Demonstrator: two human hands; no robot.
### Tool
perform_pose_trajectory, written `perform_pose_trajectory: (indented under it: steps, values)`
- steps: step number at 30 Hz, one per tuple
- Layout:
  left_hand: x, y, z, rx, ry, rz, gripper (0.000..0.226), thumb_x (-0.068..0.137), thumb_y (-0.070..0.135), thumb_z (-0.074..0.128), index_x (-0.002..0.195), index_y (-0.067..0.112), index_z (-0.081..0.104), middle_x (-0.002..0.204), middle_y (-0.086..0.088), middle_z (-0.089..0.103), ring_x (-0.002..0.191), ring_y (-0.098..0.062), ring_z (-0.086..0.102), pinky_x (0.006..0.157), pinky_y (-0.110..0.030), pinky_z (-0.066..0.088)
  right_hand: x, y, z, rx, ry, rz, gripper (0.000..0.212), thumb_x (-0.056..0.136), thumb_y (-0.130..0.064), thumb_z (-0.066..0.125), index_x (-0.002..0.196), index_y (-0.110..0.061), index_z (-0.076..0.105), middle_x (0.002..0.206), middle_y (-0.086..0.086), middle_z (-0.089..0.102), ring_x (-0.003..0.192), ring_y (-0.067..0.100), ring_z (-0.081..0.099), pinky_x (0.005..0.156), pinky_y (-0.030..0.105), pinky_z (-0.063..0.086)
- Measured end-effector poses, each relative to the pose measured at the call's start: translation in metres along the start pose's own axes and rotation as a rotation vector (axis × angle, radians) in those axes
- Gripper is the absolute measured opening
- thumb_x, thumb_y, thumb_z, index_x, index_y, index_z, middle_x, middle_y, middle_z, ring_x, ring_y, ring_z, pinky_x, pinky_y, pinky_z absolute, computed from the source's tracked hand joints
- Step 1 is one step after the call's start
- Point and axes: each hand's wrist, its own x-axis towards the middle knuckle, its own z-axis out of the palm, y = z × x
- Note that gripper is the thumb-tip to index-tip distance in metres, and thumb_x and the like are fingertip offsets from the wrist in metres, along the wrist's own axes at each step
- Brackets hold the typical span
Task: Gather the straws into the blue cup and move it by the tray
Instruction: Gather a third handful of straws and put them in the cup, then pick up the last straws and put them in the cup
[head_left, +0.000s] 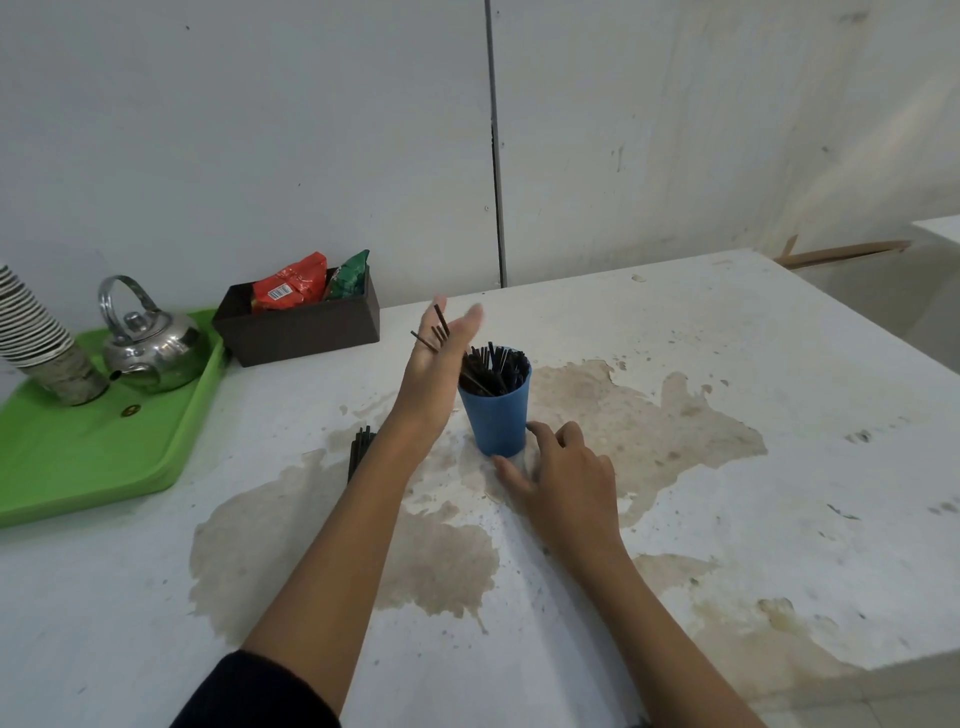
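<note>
Blue cup (497, 415) mid-frame holds most straws (496, 366); my left hand (436, 364), spread at its rim, carries a few, right hand (563, 478) spread at its foot. Gathering step: I'd tip these in, then fetch the bundle (361, 449) on the worktop (727, 364), left of centre.

Bare tabletop (270, 415) lies open between the cup (497, 421) and the tray (93, 467); only a straw bundle (360, 449) and the box (298, 332) border it.
</note>
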Motion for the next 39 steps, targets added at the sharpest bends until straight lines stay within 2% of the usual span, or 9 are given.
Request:
perform_pose_trajectory:
  steps: [6, 11, 14, 17, 25, 28, 32, 35, 39]
  values:
    - [0.004, 0.007, -0.009, -0.166, 0.131, 0.109, 0.053, 0.103, 0.052, 0.015, 0.152, 0.038, 0.031, 0.141, 0.003, 0.055, 0.132, -0.019, 0.049, 0.111, -0.053, 0.031, -0.001, 0.0, 0.003, -0.002, 0.025, -0.019, 0.065, 0.086, -0.072, 0.042, 0.132, -0.027, 0.051, 0.105, -0.003, 0.057, 0.082, 0.015, 0.058, 0.075, 0.031, 0.041]
    - [0.01, -0.006, -0.014, 0.109, 0.069, 0.222, 0.043, 0.107, 0.032, 0.027, 0.148, 0.04, 0.037, 0.146, 0.012, 0.049, 0.139, -0.01, 0.04, 0.119, -0.042, 0.027, -0.001, 0.0, 0.004, 0.01, 0.04, -0.033, 0.063, 0.086, -0.07, 0.044, 0.129, -0.025, 0.053, 0.104, -0.003, 0.058, 0.08, 0.015, 0.057, 0.074, 0.031, 0.042]
    - [0.009, -0.017, -0.014, 0.321, -0.035, 0.247, 0.043, 0.107, 0.03, 0.029, 0.148, 0.037, 0.04, 0.153, 0.015, 0.041, 0.14, 0.003, 0.033, 0.119, -0.027, 0.024, -0.002, 0.0, 0.006, 0.012, 0.07, -0.045, 0.051, 0.085, -0.065, 0.048, 0.11, -0.021, 0.056, 0.094, -0.004, 0.056, 0.071, 0.016, 0.054, 0.069, 0.033, 0.044]
    - [0.009, -0.024, -0.015, 0.424, -0.086, 0.203, 0.042, 0.107, 0.033, 0.031, 0.147, 0.038, 0.041, 0.154, 0.013, 0.04, 0.138, -0.001, 0.033, 0.109, -0.02, 0.024, -0.003, -0.001, 0.005, 0.026, 0.087, -0.059, 0.039, 0.085, -0.058, 0.053, 0.093, -0.019, 0.05, 0.083, -0.005, 0.051, 0.064, 0.016, 0.048, 0.064, 0.033, 0.042]
    - [0.005, -0.018, -0.031, 0.336, -0.024, 0.16, 0.049, 0.104, 0.05, 0.025, 0.15, 0.037, 0.036, 0.156, 0.013, 0.036, 0.144, -0.004, 0.03, 0.116, -0.026, 0.022, -0.01, -0.001, -0.003, 0.057, 0.059, -0.208, 0.021, 0.088, -0.039, 0.057, 0.081, -0.019, 0.055, 0.078, -0.005, 0.05, 0.065, 0.017, 0.048, 0.066, 0.033, 0.036]
    - [-0.002, -0.017, -0.05, 0.353, 0.041, 0.134, 0.046, 0.105, 0.045, 0.033, 0.149, 0.036, 0.038, 0.156, 0.009, 0.038, 0.142, -0.01, 0.034, 0.104, -0.023, 0.028, -0.013, -0.001, 0.002, 0.051, 0.064, -0.334, 0.02, 0.085, -0.032, 0.062, 0.072, -0.019, 0.053, 0.071, -0.005, 0.05, 0.059, 0.016, 0.044, 0.059, 0.029, 0.031]
    - [-0.012, -0.022, -0.08, 0.46, 0.144, 0.036, 0.045, 0.101, 0.037, 0.048, 0.146, 0.034, 0.044, 0.147, 0.004, 0.048, 0.133, -0.019, 0.046, 0.101, -0.033, 0.042, -0.013, -0.001, 0.005, 0.024, 0.029, -0.4, 0.021, 0.085, -0.032, 0.06, 0.071, -0.019, 0.052, 0.07, -0.004, 0.05, 0.059, 0.016, 0.043, 0.059, 0.028, 0.029]
    - [-0.023, -0.032, -0.104, 0.54, 0.133, -0.066, 0.039, 0.098, 0.033, 0.054, 0.137, 0.029, 0.054, 0.134, 0.002, 0.057, 0.122, -0.019, 0.053, 0.093, -0.03, 0.042, -0.013, -0.002, 0.003, 0.024, 0.026, -0.409, 0.022, 0.085, -0.032, 0.06, 0.07, -0.02, 0.05, 0.069, -0.005, 0.05, 0.058, 0.016, 0.043, 0.058, 0.028, 0.029]
    - [-0.037, -0.046, -0.122, 0.764, 0.164, -0.205, 0.039, 0.089, 0.045, 0.061, 0.123, 0.026, 0.063, 0.122, 0.0, 0.065, 0.109, -0.02, 0.06, 0.086, -0.031, 0.045, -0.015, -0.004, 0.001, 0.03, 0.022, -0.415, 0.025, 0.084, -0.03, 0.063, 0.067, -0.02, 0.046, 0.067, -0.005, 0.047, 0.056, 0.016, 0.041, 0.059, 0.028, 0.027]
